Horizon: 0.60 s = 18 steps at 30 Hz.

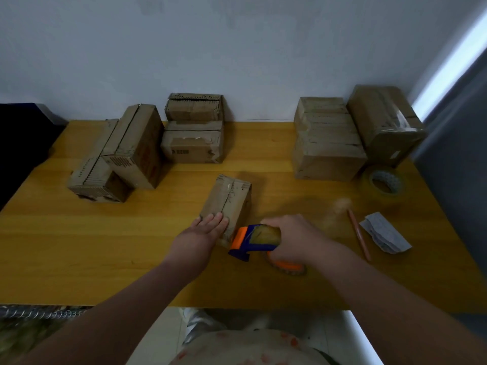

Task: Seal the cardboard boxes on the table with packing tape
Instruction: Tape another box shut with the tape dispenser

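At the near edge of the yellow wooden table [79, 259], a person starts on a small cardboard box [229, 198] lying just ahead of both hands. The left hand [208, 229] lies flat, fingers straight and together, pressing down on the near end of the box's top; the right hand [292, 238] curls round a blue-and-orange tape dispenser [250, 241], whose head sits at the box's near right corner, though whether it touches cannot be told. The box's centre seam shows no glossy strip, so this seal appears only to be beginning.

To the right lie a pinkish pencil [359, 234] and a folded grey paper [384, 231], apart from each other; a blurred pale object beside them cannot be identified. Farther right, a spare tape roll [384, 184] rests flat just in front of the far-right boxes.

Along the white wall [237, 48], a left cluster of boxes [118, 156] shows open seams; a middle stack of two boxes [193, 133] carries only torn remnants of old tape; a large right-hand box [326, 143] looks bare. Beside it, a shiny wrapped box [384, 122] seems the only one finished. By this judgement, one box is sealed, one is under way and most of the job remains.
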Each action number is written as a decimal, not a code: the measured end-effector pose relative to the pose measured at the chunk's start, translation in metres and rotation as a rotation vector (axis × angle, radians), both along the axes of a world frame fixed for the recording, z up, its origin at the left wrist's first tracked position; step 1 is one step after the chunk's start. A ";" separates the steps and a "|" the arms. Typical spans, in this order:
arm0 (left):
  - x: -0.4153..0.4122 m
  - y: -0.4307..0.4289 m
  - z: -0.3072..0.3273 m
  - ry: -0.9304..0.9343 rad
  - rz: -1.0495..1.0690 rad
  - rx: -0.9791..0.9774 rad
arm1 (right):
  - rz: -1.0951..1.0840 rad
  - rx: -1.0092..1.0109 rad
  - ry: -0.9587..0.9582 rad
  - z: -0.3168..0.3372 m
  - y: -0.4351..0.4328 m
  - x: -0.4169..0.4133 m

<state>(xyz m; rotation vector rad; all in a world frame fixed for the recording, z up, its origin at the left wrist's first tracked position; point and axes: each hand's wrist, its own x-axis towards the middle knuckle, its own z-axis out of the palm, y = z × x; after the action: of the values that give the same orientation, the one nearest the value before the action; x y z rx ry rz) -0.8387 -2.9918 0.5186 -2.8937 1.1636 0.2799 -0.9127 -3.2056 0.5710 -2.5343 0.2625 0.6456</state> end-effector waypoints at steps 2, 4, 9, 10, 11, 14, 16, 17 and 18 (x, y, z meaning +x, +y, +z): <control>0.001 0.001 -0.001 0.003 0.002 -0.007 | -0.075 0.085 0.068 -0.004 -0.003 0.005; 0.002 0.001 -0.002 0.013 -0.006 -0.010 | -0.155 0.201 0.145 -0.008 -0.007 0.008; 0.003 -0.002 0.003 0.012 -0.003 0.010 | -0.190 0.254 0.222 -0.009 -0.008 0.012; 0.002 -0.002 0.004 0.009 -0.001 0.018 | -0.198 0.242 0.235 -0.010 -0.008 0.013; 0.002 -0.003 0.005 0.003 0.004 0.023 | -0.204 0.221 0.248 -0.009 -0.007 0.015; 0.001 -0.005 0.007 -0.011 0.009 0.032 | -0.231 0.196 0.294 -0.006 -0.007 0.017; 0.000 -0.005 0.009 -0.014 0.006 0.035 | -0.259 0.171 0.326 -0.011 -0.006 0.014; 0.001 -0.005 0.010 -0.011 0.004 0.035 | -0.254 0.143 0.342 -0.015 -0.006 0.011; 0.002 -0.005 0.012 -0.005 0.005 0.031 | -0.242 0.118 0.354 -0.019 -0.007 0.007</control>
<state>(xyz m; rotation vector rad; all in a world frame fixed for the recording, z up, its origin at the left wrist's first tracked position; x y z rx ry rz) -0.8372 -2.9963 0.5306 -2.8688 1.1413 0.2879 -0.9053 -3.2122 0.5518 -2.2183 0.6246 0.9766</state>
